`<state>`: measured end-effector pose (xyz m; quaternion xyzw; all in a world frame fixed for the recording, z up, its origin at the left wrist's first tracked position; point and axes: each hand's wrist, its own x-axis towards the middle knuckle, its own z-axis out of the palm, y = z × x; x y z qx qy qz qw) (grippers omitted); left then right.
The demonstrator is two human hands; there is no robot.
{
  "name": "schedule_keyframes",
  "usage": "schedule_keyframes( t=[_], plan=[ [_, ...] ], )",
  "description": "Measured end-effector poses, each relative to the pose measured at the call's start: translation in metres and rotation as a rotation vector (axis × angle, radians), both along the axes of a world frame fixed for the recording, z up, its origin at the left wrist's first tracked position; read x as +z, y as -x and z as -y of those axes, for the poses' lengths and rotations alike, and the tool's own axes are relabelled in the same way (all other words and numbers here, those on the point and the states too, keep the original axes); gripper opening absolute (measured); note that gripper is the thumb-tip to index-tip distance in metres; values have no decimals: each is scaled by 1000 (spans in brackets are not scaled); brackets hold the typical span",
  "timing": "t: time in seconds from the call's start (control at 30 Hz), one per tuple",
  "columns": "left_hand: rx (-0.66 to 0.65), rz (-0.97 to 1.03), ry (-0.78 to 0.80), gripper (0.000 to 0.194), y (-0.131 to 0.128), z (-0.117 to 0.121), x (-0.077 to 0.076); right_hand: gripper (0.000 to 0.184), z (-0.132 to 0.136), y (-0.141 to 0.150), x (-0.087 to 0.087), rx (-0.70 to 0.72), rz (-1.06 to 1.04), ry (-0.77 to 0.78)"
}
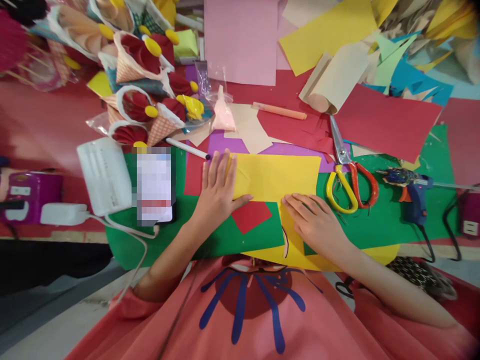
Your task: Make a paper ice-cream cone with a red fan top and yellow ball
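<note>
A yellow paper rectangle [275, 175] lies flat in front of me, over other coloured sheets. My left hand [219, 187] rests on its left end, fingers stretched out and the thumb along the lower edge. At the lower right edge, my right hand [315, 222] lies flat with fingertips touching the yellow paper. Under that hand is another yellow strip [291, 230]. Between the hands sits a small red paper piece [250, 216]. Scissors [343, 170] with a yellow and a red handle lie open just right of the paper. Neither hand grips anything.
A glue gun [412, 195] lies at right on a green sheet [382, 227]. To the left are a phone [154, 185], a white power bank [104, 175] and cables. Paper cones [131, 55] crowd the back left. Behind are a marker [188, 148], a paper roll [343, 75] and scraps.
</note>
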<state>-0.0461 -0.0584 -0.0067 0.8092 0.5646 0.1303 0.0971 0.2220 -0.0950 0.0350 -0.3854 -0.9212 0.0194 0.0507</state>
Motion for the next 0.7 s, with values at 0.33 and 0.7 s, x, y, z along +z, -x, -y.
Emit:
schedule_keyframes(
  t=[0.33, 0.7],
  plan=[
    [161, 45, 26, 92, 22, 16, 1, 37, 12, -18, 6, -111, 26, -32],
    [216, 40, -2, 93, 49, 19, -5, 35, 18, -26, 9, -168, 39, -51]
  ],
)
